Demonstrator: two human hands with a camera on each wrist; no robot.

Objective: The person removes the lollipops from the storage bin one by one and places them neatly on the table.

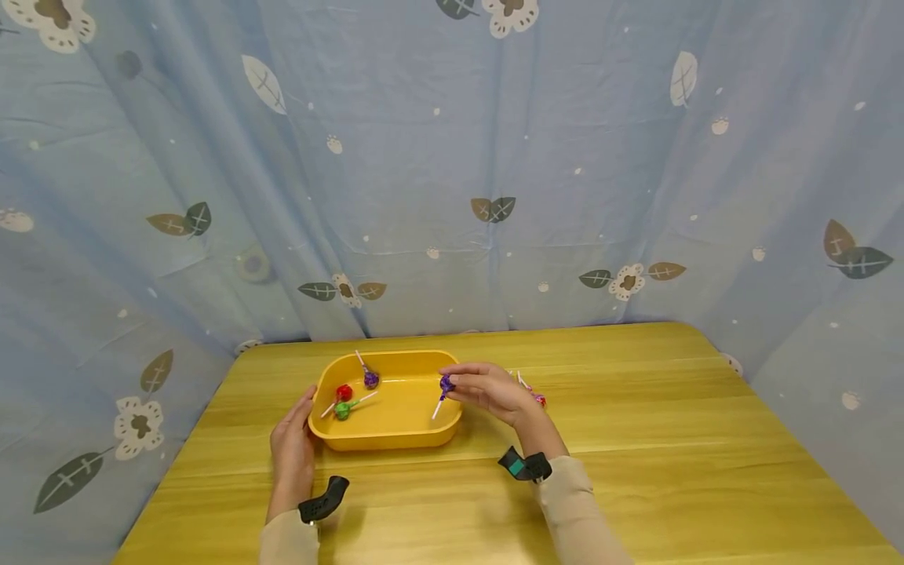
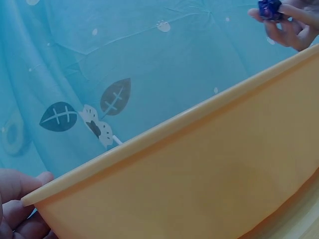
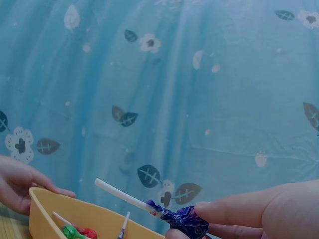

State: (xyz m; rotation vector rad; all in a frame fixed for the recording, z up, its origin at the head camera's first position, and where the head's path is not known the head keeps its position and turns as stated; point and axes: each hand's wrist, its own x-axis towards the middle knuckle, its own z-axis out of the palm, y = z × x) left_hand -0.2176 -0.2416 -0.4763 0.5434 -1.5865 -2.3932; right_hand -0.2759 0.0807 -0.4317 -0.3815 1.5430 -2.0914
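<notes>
My right hand [image 1: 490, 390] pinches a purple-wrapped lollipop [image 3: 187, 221] by its candy end, over the right end of a yellow plastic tray [image 1: 388, 442]. The lollipop's white stick points down in the head view. At the tray's left end my left hand [image 1: 293, 442] holds the rim, fingers around the corner in the left wrist view. Inside the tray lie a red lollipop [image 1: 344, 392], a green lollipop [image 1: 342, 410] and another purple lollipop [image 1: 370, 380], whose stick leans on the back wall.
Just right of my right hand, partly hidden by it, are pink-red lollipops [image 1: 540, 399] on the yellow wood-grain table [image 1: 671, 471]. A blue curtain [image 1: 424, 157] with leaf and flower prints hangs behind the table's back edge.
</notes>
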